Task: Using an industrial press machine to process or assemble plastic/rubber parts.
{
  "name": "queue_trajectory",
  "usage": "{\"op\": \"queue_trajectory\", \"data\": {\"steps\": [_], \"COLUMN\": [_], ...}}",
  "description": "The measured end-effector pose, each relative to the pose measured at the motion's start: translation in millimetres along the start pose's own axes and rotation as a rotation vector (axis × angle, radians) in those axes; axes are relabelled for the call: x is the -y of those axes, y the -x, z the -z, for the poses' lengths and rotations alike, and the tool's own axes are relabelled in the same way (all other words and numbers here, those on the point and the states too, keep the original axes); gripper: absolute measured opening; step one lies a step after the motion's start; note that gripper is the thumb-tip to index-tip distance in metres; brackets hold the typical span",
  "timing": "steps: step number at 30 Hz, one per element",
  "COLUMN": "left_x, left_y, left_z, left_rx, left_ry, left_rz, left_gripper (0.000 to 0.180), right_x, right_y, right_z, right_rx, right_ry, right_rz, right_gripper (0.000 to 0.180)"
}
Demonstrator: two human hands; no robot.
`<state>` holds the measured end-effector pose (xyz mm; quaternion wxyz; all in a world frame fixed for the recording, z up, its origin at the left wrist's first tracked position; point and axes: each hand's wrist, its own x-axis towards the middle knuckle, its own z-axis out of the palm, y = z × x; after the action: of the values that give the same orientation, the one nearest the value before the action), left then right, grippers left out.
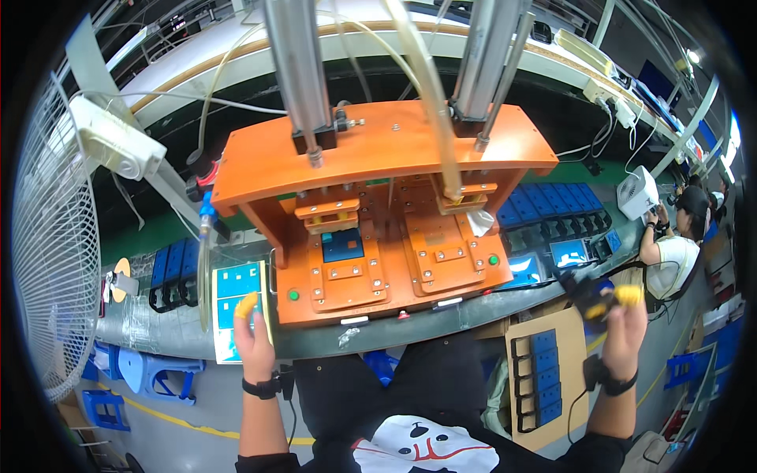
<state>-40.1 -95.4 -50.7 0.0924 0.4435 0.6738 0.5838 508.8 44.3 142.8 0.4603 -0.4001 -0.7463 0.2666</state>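
Observation:
My left hand [254, 343] is raised at the near edge of the bench, over a pale sheet [229, 355] carrying blue rectangular pieces [238, 281]. A yellow cover sits on one fingertip; the fingers reach forward, slightly apart, with no held thing visible. To the right, my right hand [624, 327], also with yellow at the fingertips, grips a black plastic part [582, 295], smeared by motion. Between the hands stands an orange two-station press [386, 150]. A blue panel [342, 245] lies in its left fixture [347, 288]; the right fixture [445, 268] shows its orange plate.
Rows of black frames with blue panels [552, 206] stand on the right of the bench; a smaller group [175, 264] is at left. Cardboard [572, 347] below holds more. A fan [55, 236] flanks the left; another person [676, 252] sits far right.

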Motion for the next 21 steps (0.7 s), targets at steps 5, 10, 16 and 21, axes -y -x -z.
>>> {"op": "queue_trajectory", "data": {"steps": [5,10,16,21], "left_x": [18.9,26.4,20.7,19.7], "left_y": [44.0,73.2,79.3,78.5], "left_z": [46.5,56.0,47.1,44.8], "left_rx": [-0.043,0.059,0.062,0.035], "left_ry": [-0.648,-0.682,-0.688,-0.668], "left_rz": [-0.190,-0.042,0.030,0.053], "left_gripper": [0.030,0.048,0.051,0.045], "right_x": [39.2,34.0,23.8,36.1], "right_y": [-18.7,-49.2,-80.7,-76.1], "right_z": [-91.0,-221.3,-290.6,-298.3], "right_rx": [0.725,0.601,0.581,0.460], "right_ry": [0.156,0.166,0.255,0.302], "right_rz": [0.535,0.843,0.831,0.644], "right_gripper": [0.034,0.034,0.026,0.042]}}
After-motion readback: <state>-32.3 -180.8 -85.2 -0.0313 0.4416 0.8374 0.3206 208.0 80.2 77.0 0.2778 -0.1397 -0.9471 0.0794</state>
